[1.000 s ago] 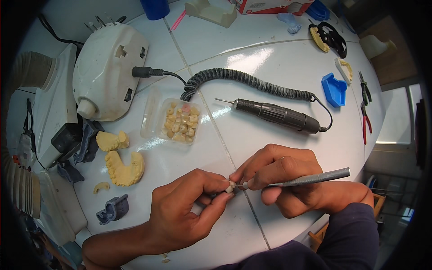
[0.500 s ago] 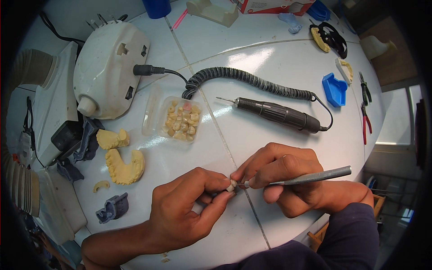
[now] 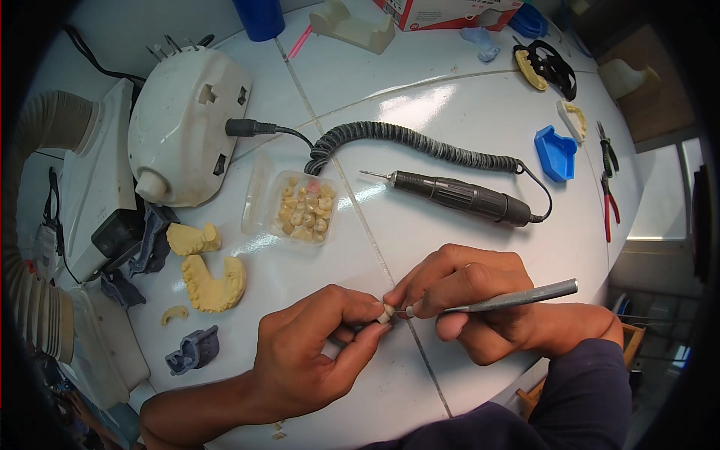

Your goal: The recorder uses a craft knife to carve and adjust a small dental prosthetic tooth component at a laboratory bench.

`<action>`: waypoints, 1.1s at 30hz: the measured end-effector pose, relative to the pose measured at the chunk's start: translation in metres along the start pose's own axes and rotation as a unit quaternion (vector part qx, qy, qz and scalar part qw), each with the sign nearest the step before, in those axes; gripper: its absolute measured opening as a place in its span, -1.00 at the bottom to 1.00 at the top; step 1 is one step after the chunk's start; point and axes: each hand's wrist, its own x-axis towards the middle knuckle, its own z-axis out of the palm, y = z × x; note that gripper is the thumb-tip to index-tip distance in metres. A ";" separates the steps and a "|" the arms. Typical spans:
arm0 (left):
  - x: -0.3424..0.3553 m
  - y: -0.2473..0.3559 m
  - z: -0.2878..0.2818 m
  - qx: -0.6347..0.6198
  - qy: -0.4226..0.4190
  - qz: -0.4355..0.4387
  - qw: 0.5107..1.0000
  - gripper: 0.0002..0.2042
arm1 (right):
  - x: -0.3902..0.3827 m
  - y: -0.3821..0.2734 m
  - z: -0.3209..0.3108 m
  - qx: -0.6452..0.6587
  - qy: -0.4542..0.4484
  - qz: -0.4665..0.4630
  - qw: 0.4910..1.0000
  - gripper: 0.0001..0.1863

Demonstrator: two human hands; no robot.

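Note:
Between the thumb and fingers of my left hand (image 3: 311,341) is a small off-white artificial tooth (image 3: 385,314), partly covered by the fingertips. My right hand (image 3: 480,300) grips a slim dental hand tool (image 3: 517,297) with a grey metal handle, held like a pen. Its thin tip meets or almost meets the tooth's right side; contact is too small to make out. The right fingertips are close against the left ones, over the white tiled tabletop. Beyond my left hand, an open clear box (image 3: 304,208) contains several tooth-coloured pieces and a pink one.
A black rotary handpiece (image 3: 461,196) lies past my right hand, its coiled cord running to a white control unit (image 3: 187,127). Yellow dental casts (image 3: 214,283) and grey mould pieces (image 3: 193,350) sit at left. A blue tray (image 3: 556,154) and red-handled pliers (image 3: 607,206) are at right.
The whole view has shifted slightly, so the bench things appear a little lower and to the right at left. Both hands keep the same hold on tooth and tool.

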 end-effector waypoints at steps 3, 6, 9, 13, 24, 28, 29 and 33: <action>-0.001 0.000 0.000 -0.003 0.002 -0.007 1.000 -0.77 | -0.001 0.000 0.002 0.001 0.004 0.002 1.000 -0.79; -0.001 0.001 0.000 -0.001 0.004 -0.007 1.000 -0.77 | -0.001 -0.001 0.001 0.007 0.008 0.006 1.000 -0.79; 0.000 0.002 0.003 -0.006 0.023 -0.009 1.000 -0.80 | 0.000 -0.002 0.001 0.005 0.001 0.007 1.000 -0.79; 0.001 0.001 0.000 0.000 0.001 -0.001 1.000 -0.78 | -0.001 -0.001 -0.001 0.008 0.003 0.009 1.000 -0.78; -0.001 -0.001 -0.003 0.006 0.000 0.003 1.000 -0.77 | 0.003 -0.002 -0.003 -0.011 -0.029 0.006 0.999 -0.73; 0.000 0.001 0.003 -0.011 0.033 -0.015 0.999 -0.82 | 0.000 0.000 0.002 -0.006 0.002 -0.001 1.000 -0.78; 0.002 0.000 0.004 -0.008 0.029 -0.013 0.999 -0.82 | 0.000 0.001 0.001 -0.007 0.006 -0.003 1.000 -0.78; 0.000 0.003 0.004 -0.010 0.035 -0.028 0.999 -0.82 | 0.001 0.003 0.001 0.009 0.018 -0.023 1.000 -0.81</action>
